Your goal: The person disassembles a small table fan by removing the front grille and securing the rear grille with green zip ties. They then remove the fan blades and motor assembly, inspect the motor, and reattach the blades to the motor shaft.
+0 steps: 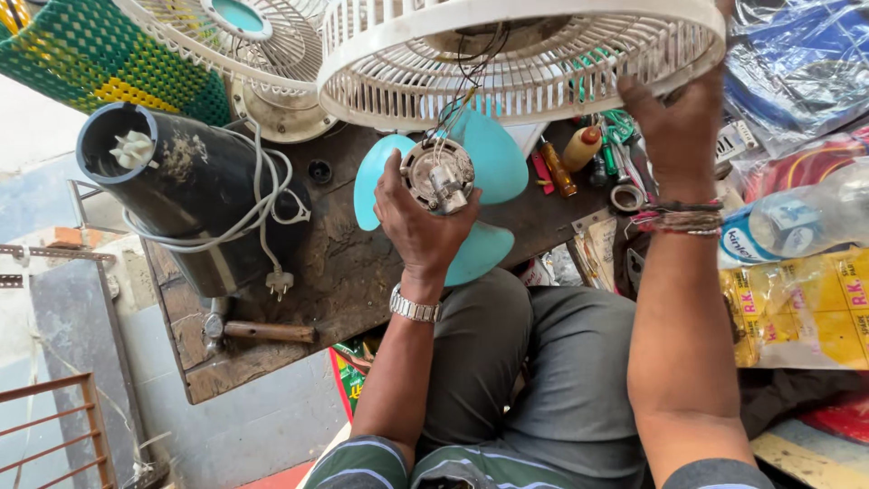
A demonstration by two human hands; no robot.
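Fan taken apart, not reassembled. The small round grey metal fan motor [437, 175] is held out of its housing, with thin wires running up from it into the white plastic slatted fan guard [520, 59] above. The turquoise three-bladed plastic fan blade [489, 163] is seen just behind the motor, seemingly on its shaft; whether it is fastened cannot be told.

The left hand [415, 222] is closed about the underside of the motor, fingers curled up round its rim, over the lap and the near edge of the surface. The right hand [681, 118] is raised against the lower rim of the white guard; its fingers pass out of sight behind the rim, so the grip itself cannot be made out.

Judged stage: midway. Guard and motor are separated yet wired together; wiring is exposed, no cover is fitted.

The motor looks worn and dusty, with a pale fitting at its centre.

On the dark scuffed wooden surface [335, 263] are noted a black cylindrical housing with a white cord and plug [195, 195], a wooden-handled hammer [258, 332], and a second white wire fan grille [244, 41]. A clear plastic bottle [797, 217] lies to the right.
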